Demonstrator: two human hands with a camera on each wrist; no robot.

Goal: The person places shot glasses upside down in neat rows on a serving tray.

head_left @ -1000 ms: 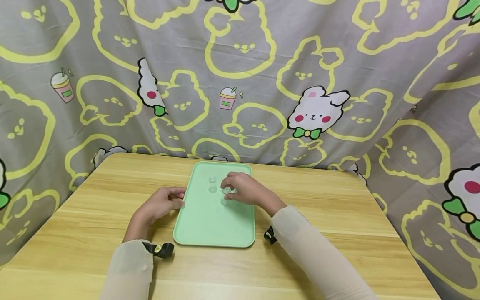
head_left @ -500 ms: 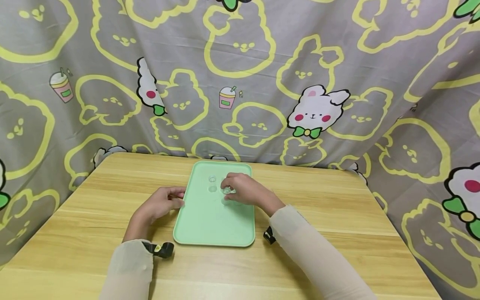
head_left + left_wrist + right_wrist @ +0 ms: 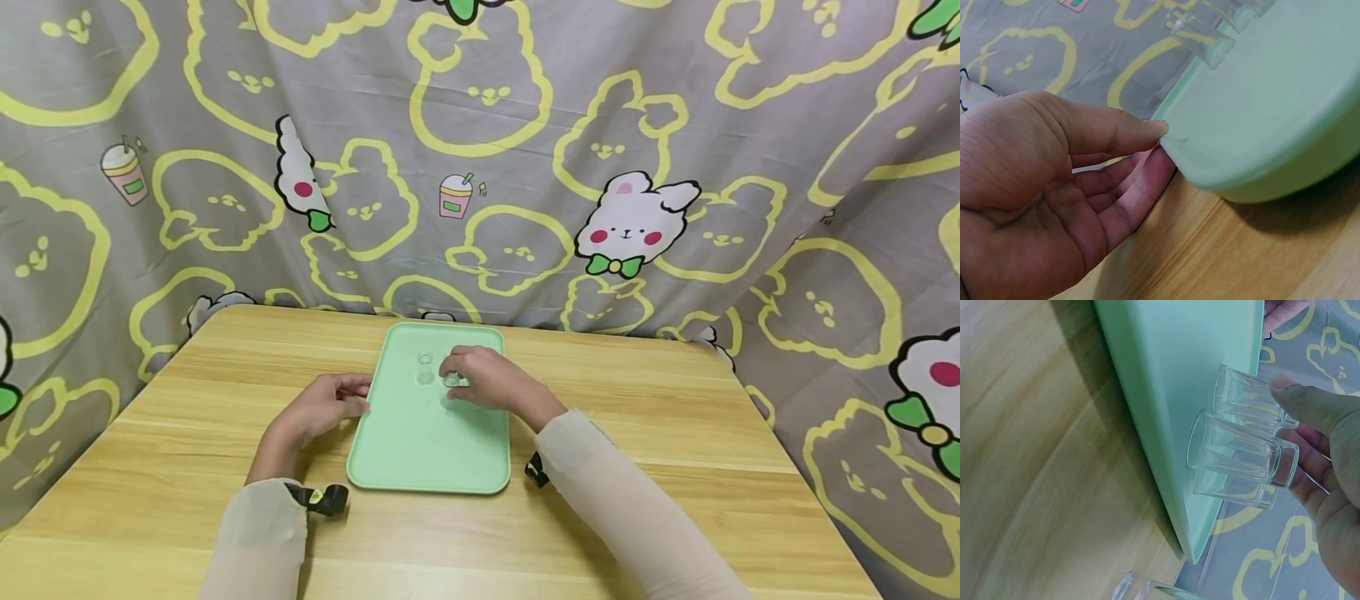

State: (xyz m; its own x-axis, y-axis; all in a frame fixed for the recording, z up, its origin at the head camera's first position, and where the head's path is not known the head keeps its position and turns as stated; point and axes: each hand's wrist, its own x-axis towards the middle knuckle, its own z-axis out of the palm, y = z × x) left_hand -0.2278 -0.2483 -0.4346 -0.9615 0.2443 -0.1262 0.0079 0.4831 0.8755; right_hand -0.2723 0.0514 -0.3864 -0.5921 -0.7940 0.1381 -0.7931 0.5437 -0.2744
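A light green tray lies on the table, with several small clear shot glasses on its far half. In the right wrist view the glasses stand bottom up, rims against the tray. My right hand reaches over the tray from the right; its thumb and fingers grip one glass near its base. That glass seems to rest on the tray or just above it; I cannot tell which. My left hand pinches the tray's left edge, thumb on top of the rim and fingers beneath, as the left wrist view shows.
The wooden table extends around the tray. Part of another clear glass shows at the bottom of the right wrist view. A grey patterned curtain hangs behind and beside the table. Each wrist carries a black camera mount.
My right hand and forearm have shifted very slightly left, with the glass still between the fingers. The left hand and the tray have stayed in place.
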